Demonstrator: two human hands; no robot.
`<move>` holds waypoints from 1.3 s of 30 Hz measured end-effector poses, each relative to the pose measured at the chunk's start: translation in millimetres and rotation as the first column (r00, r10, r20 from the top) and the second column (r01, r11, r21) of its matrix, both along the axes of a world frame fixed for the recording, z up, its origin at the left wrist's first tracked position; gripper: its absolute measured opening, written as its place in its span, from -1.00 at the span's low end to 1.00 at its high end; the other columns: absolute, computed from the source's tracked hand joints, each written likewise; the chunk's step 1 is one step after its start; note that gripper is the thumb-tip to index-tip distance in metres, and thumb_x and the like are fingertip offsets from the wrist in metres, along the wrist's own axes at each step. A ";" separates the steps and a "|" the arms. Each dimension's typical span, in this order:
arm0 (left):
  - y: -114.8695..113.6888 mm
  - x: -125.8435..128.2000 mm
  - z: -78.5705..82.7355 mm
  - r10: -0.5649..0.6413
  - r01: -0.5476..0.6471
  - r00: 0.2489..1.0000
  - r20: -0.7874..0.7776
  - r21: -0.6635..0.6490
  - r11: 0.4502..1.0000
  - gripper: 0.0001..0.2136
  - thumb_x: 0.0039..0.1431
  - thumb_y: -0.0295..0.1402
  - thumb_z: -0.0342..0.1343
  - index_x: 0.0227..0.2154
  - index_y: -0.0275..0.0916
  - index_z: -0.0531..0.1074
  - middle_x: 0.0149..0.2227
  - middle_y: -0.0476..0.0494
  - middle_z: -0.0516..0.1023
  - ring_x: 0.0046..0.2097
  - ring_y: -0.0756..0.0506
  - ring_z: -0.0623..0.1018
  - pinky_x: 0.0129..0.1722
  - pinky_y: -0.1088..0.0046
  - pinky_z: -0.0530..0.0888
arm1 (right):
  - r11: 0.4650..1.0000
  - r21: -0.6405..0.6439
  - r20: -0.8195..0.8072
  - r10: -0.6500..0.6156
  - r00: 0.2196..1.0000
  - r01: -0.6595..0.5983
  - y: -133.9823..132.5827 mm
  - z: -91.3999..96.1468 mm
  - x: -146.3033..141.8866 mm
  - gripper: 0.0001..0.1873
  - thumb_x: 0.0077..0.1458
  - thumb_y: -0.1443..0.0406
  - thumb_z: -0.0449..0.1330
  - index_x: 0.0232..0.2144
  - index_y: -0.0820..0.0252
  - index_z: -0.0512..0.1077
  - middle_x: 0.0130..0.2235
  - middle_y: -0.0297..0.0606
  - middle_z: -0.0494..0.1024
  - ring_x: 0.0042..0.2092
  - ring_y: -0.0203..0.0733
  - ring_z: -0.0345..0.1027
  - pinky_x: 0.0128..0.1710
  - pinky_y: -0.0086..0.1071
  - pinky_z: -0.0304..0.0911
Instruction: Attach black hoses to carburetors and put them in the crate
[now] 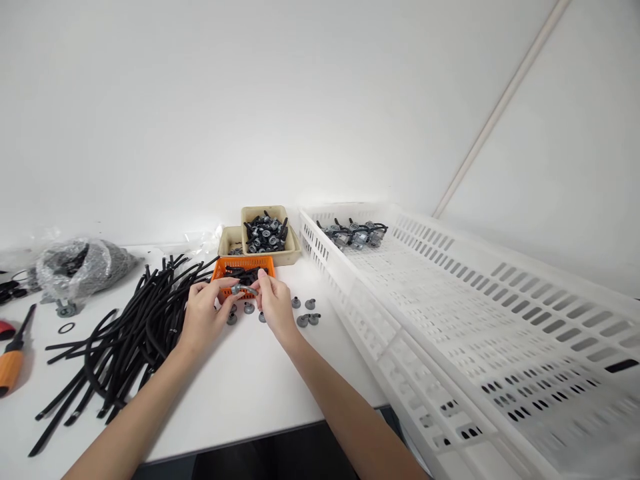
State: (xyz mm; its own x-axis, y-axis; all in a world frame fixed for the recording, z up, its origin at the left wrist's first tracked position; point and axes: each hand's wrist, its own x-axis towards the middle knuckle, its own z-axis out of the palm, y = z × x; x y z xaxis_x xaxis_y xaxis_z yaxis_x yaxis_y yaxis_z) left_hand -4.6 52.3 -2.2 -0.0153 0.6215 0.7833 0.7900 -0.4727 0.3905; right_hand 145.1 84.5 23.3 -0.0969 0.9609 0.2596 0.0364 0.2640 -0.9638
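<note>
Between my two hands is a small grey fitting with a bent stem [243,289]. My left hand [206,310] pinches its rounder end. My right hand [275,303] has its fingers closed at the stem's other end, where the fingertips partly cover it. Just behind them is an orange basket [219,267] with short black pieces in it. Several grey round caps with short black nozzles [311,304] stand on the white table [240,393] around and below my hands, some partly hidden by them.
Black hoses [135,333] lie heaped at the left, near a plastic bag of grey parts [85,267], a black ring [66,327] and an orange-handled tool [11,363]. Beige bins [293,256] stand behind. A large white crate [370,320] fills the right, holding hosed assemblies [357,235].
</note>
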 end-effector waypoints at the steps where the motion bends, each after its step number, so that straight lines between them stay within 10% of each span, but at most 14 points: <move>1: -0.2 0.0 -0.1 0.002 -0.002 1.000 0.000 0.000 1.000 -0.87 0.21 -0.33 0.11 -0.18 -0.14 0.40 -0.16 -0.04 0.62 -0.49 0.00 0.49 -0.12 0.23 0.30 | 1.000 0.007 0.002 0.011 1.000 -0.011 -0.4 0.3 0.2 -0.47 0.16 -0.08 -0.01 -0.59 0.17 0.37 -0.73 -0.44 0.21 -0.65 -0.34 0.11 -0.59 -0.43 0.08; 21: -1.4 0.2 1.8 0.019 -0.017 1.000 0.018 -0.064 0.998 -0.81 0.20 -0.24 0.11 -0.16 -0.14 0.45 -0.53 0.08 0.48 -0.44 -0.05 0.47 -0.15 0.27 0.32 | 0.991 -0.020 -0.053 0.134 0.990 -0.135 0.0 2.3 -2.0 -0.64 0.01 0.09 0.17 -0.65 0.16 0.23 -0.72 -0.50 0.22 -0.65 -0.40 0.05 -0.63 -0.48 0.03; 39: -2.2 -0.3 3.3 0.013 -0.016 1.000 0.021 0.151 0.988 -0.74 0.20 -0.26 0.14 -0.06 -0.17 0.40 -0.36 -0.04 0.56 -0.38 -0.06 0.49 -0.21 0.33 0.39 | 0.980 -0.030 0.025 0.197 0.980 -0.197 -0.7 -2.3 -5.9 -0.70 0.15 0.14 0.07 -0.54 0.17 0.31 -0.61 -0.43 0.33 -0.57 -0.35 0.22 -0.53 -0.47 0.15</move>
State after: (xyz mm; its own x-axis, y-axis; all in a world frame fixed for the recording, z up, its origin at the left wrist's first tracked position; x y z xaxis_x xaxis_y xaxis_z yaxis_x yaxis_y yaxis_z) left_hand -4.9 50.2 1.2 -0.0396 0.4955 0.8677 0.7902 -0.5159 0.3307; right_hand 139.3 83.8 20.9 -0.2918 0.9289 0.2279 0.0134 0.2422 -0.9701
